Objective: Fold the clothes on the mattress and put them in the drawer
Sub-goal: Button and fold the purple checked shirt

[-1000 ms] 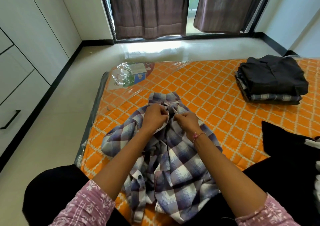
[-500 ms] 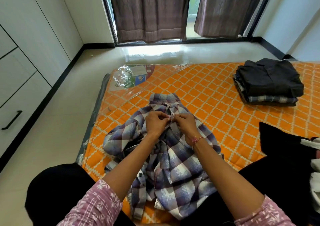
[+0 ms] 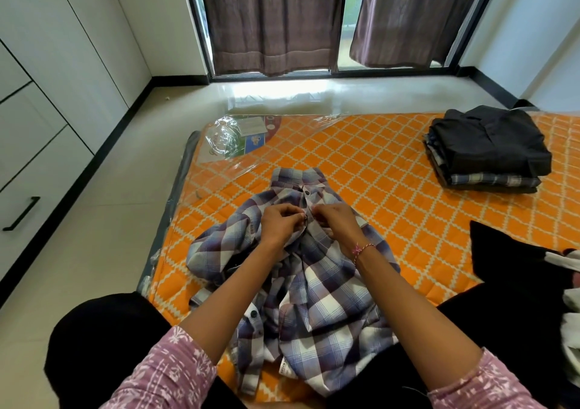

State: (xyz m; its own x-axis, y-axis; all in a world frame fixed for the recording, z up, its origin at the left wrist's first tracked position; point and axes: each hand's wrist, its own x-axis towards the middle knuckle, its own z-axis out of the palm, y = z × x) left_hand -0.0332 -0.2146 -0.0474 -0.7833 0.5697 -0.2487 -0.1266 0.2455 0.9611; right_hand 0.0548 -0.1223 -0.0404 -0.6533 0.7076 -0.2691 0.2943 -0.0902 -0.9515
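So far left you've got the white wardrobe with its drawer (image 3: pixel 28 188) and black handle, shut, well away from the mattress (image 3: pixel 392 170), which is orange with a diamond pattern and still in its plastic wrap.

Middle of the shot is the plaid shirt (image 3: pixel 317 295), purple, grey and white checks, lying rumpled on the near part of the mattress with the collar pointing away from the person. The left hand (image 3: pixel 279 225) has its fingers curled, pinching the shirt's front edge just below the collar. Right next to it, almost touching, the right hand (image 3: pixel 337 221) pinches the opposite edge the same way, a pink thread bracelet on that wrist. So the grip sits at the top of the button line, and most of the shirt spreads out below and around both forearms toward the person's lap.

Over on the far right of the mattress sits a stack of folded clothes (image 3: pixel 489 151), dark shirt on top, checked one underneath, well apart from the hands. A black garment (image 3: pixel 514 270) lies at the near right.
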